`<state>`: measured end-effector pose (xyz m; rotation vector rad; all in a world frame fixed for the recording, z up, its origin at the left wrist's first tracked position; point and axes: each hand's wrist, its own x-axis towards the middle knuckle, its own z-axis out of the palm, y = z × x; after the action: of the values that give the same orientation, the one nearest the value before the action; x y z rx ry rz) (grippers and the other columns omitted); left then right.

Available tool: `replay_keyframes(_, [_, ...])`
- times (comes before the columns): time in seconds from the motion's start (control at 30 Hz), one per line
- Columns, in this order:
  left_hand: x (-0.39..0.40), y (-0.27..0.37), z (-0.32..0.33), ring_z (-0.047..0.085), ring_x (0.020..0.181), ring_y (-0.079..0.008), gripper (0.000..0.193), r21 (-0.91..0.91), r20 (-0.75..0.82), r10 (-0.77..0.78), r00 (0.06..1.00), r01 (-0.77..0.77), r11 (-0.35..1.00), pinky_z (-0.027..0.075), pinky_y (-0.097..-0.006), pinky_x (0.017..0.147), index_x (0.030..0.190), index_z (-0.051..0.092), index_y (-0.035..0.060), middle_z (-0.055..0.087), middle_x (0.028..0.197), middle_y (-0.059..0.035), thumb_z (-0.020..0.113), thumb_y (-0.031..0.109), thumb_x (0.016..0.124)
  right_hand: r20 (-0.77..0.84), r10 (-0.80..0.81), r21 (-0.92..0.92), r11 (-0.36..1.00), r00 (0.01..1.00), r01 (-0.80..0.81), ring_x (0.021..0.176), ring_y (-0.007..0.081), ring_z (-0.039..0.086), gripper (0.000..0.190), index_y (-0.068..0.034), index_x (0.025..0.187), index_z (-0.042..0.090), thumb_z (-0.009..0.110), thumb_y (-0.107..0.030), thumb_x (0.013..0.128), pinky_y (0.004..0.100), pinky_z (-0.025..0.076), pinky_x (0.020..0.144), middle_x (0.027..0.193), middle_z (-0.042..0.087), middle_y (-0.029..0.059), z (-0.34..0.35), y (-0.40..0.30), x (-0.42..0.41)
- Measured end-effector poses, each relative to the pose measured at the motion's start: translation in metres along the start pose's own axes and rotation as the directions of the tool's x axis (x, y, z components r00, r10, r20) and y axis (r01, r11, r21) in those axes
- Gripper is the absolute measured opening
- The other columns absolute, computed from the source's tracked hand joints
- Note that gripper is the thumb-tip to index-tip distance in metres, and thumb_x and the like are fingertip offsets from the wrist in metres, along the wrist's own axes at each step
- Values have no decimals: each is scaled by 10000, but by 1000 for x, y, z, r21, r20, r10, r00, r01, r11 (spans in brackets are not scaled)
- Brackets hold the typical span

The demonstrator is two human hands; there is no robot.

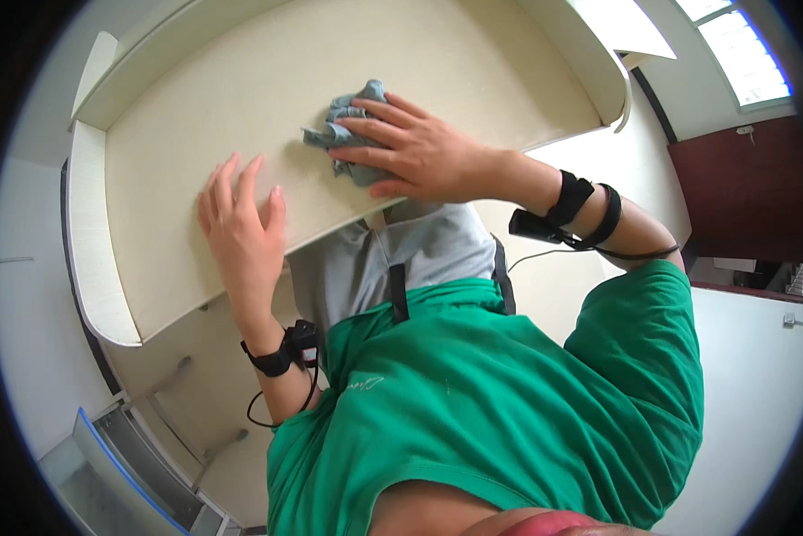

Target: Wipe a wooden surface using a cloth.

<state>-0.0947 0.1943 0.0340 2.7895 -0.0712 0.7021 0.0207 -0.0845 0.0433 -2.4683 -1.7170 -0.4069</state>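
A crumpled blue-grey cloth (361, 144) lies on the pale tabletop (207, 94) of a desk, near its front edge. My right hand (415, 144) rests palm down on this cloth, its fingers spread over the folds and partly hiding them. To the left, my left hand (241, 214) is over the front part of the tabletop, fingers apart and holding nothing. Whether its fingertips touch the surface I cannot tell.
Raised panels border the desk, with a left side panel (100, 234) and a right one (576, 60). Black straps with small devices and cables circle both forearms. A dark red panel (736, 187) and a window (743, 57) are at right; a blue-edged panel (107, 482) stands lower left.
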Motion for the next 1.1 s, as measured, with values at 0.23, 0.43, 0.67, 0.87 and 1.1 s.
replay_keyframes(0.23, [1,-8,-2,556,1403,-327,355,-232,10,-87,996,87,969,392,-469,1214,1383,700,89,631,1477,-104,634,201,1053,-97,35,40,999,995,-31,1534,351,454,572,-245,1537,599,619,-541,1048,529,321,1302,1637,520,90,2,-6,-4])
replay_keyframes(0.43, [-1,-5,-3,556,1411,-308,346,-247,24,-108,994,111,963,378,-453,1224,1380,704,91,631,1483,-90,622,213,1067,-108,41,115,993,993,-28,1554,355,428,567,-259,1546,587,669,-488,1034,552,295,1320,1656,498,82,-2,-7,-5])
replay_keyframes(0.67, [1,-4,4,555,1372,-332,347,-134,4,-65,998,65,989,386,-489,1211,1349,716,117,621,1451,-92,661,198,1016,-157,151,779,627,976,28,1457,369,553,566,-93,1556,563,630,-402,1086,581,379,1250,1510,634,178,-44,-4,-6])
replay_keyframes(0.87, [1,-2,-1,550,1380,-338,367,-131,18,-73,997,75,989,384,-492,1215,1366,704,115,609,1461,-99,653,183,1009,-289,369,740,-499,883,451,1347,344,635,486,-14,1486,589,531,-321,1114,503,472,1186,1414,680,202,-60,37,-8])
replay_keyframes(1.1, [-1,-4,-1,548,1378,-343,368,-125,18,-72,997,73,989,389,-488,1210,1376,694,112,604,1466,-88,658,170,1014,-268,775,70,-576,572,814,1354,331,603,567,3,1506,516,434,-435,1156,508,433,1245,1452,641,194,-72,93,-14])
